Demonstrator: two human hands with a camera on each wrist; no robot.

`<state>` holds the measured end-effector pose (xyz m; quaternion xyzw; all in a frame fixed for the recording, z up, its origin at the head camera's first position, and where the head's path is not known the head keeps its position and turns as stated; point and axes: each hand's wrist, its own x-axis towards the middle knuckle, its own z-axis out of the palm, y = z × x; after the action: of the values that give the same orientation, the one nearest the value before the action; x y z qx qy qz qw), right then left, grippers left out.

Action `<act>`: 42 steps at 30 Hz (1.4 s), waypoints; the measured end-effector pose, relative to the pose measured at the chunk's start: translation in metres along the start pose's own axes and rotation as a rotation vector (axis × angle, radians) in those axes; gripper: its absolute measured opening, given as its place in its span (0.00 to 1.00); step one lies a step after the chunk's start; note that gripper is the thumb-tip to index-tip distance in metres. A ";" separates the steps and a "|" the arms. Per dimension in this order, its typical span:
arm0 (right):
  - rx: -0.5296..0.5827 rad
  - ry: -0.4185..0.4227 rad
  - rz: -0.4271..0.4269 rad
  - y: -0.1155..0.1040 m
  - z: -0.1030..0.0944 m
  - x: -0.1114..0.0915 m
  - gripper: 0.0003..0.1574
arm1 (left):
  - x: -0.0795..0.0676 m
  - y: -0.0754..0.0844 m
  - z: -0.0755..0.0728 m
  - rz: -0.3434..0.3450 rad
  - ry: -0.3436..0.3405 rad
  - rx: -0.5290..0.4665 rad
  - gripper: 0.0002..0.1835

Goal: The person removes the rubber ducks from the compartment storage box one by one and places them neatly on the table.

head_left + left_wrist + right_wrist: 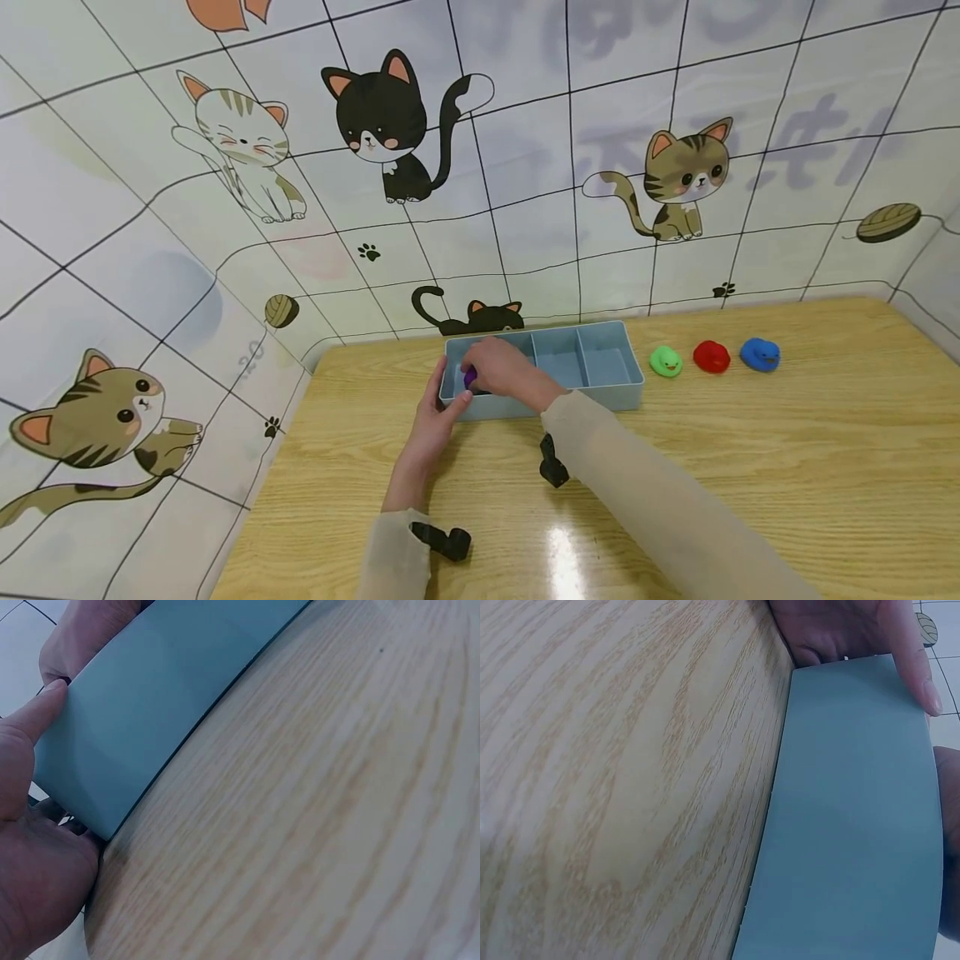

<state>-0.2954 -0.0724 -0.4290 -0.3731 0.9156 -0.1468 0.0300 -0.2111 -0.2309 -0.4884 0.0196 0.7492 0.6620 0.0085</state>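
Observation:
A blue-grey divided box (562,402) stands on the table near the wall. My left hand (433,419) grips its left end, with the thumb at the front rim and the fingers round the end wall. In the left wrist view, that thumb (46,709) lies at the rim of the front wall (142,712). My right hand (501,368) reaches down into the left part of the box, fingers curled by a small purple object (470,378) that is mostly covered. In the right wrist view the front wall (847,817) hides most of my right hand.
To the right of the box, a green toy duck (665,362), a red toy duck (712,357) and a blue toy duck (761,355) sit in a row on the wooden table (750,467). A wall (525,192) with cat drawings rises behind the box.

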 end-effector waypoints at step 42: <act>0.387 0.283 -0.050 0.013 -0.044 -0.041 0.20 | 0.000 0.001 -0.001 0.008 0.012 0.006 0.42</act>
<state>-0.2816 -0.0246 -0.3931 -0.3586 0.8560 -0.3711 -0.0313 -0.2109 -0.2317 -0.4877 0.0186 0.7513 0.6597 0.0015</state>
